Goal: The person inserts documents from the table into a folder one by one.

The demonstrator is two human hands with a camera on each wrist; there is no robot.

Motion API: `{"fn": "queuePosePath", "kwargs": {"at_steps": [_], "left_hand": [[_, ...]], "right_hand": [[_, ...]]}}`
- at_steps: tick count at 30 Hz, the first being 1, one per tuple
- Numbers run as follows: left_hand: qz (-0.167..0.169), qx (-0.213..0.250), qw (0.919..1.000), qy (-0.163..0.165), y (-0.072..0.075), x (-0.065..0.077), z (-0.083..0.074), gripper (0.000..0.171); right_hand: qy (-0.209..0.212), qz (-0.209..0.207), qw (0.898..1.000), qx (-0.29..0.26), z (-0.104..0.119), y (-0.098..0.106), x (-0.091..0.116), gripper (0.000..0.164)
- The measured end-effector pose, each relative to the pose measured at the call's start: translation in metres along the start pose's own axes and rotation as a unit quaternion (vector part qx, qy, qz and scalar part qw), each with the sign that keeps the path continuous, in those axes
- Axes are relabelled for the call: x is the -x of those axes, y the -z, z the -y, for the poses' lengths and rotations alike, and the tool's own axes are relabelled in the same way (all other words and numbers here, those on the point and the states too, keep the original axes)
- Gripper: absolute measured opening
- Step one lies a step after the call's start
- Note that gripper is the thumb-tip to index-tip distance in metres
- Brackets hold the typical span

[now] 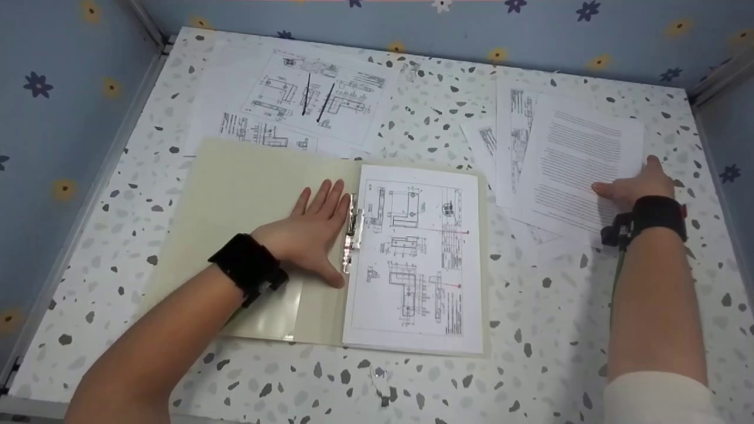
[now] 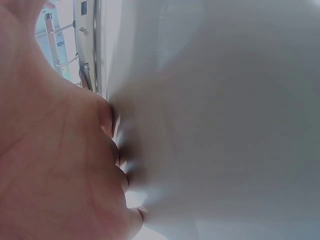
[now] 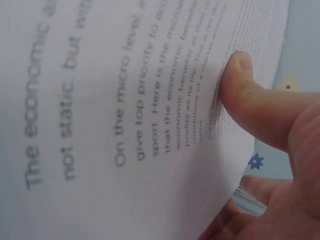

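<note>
A pale cream folder (image 1: pixel 235 188) lies spread open, with technical drawing sheets (image 1: pixel 433 253) stacked on its right side beside a metal lever clip (image 1: pixel 352 229). My left hand (image 1: pixel 309 235) rests on the left cover near the clip, its fingers spread and fairly straight. In the left wrist view, the palm (image 2: pixel 55 150) meets the pale cover, and the open clip bars (image 2: pixel 55 40) show beyond. At the right, my right hand (image 1: pixel 639 182) pinches a sheet of printed text (image 1: pixel 583 159) by its edge. The right wrist view shows the thumb (image 3: pixel 260 105) on top and fingers behind the bent sheet.
More drawing sheets (image 1: pixel 318 94), two with thick black strokes on the top one, lie behind the folder. Other loose papers (image 1: pixel 509 147) sit partly under the text sheet. Flowered blue panels (image 1: pixel 400 26) border the speckled tabletop (image 1: pixel 318 388).
</note>
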State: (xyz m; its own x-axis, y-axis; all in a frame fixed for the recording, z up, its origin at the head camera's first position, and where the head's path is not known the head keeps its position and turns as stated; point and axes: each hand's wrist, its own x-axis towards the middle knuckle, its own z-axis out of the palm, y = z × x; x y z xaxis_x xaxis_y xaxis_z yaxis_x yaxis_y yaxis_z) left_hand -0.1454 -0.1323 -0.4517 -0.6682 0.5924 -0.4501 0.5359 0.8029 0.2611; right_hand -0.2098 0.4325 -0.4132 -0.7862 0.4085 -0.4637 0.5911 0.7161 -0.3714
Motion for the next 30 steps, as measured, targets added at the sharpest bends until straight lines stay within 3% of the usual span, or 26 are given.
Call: {"fn": "queuePosePath", "kwargs": {"at_steps": [10, 17, 24, 30], "left_hand": [[0.000, 0.003, 1.0000, 0.002, 0.000, 0.000, 0.000, 0.151], [0.002, 0.006, 1.0000, 0.001, 0.001, -0.001, -0.002, 0.151], [0.002, 0.009, 1.0000, 0.002, -0.002, -0.002, -0.001, 0.152], [0.002, 0.013, 0.9999, -0.006, -0.001, -0.002, 0.001, 0.152]], "right_hand": [[0.009, -0.008, 1.000, -0.026, -0.002, -0.002, 0.003, 0.123], [0.023, -0.017, 1.000, -0.003, -0.011, -0.003, 0.001, 0.114], [0.012, -0.012, 0.998, -0.064, -0.028, -0.002, -0.006, 0.125], [0.036, -0.004, 0.997, -0.063, -0.045, 0.001, -0.012, 0.117]]}}
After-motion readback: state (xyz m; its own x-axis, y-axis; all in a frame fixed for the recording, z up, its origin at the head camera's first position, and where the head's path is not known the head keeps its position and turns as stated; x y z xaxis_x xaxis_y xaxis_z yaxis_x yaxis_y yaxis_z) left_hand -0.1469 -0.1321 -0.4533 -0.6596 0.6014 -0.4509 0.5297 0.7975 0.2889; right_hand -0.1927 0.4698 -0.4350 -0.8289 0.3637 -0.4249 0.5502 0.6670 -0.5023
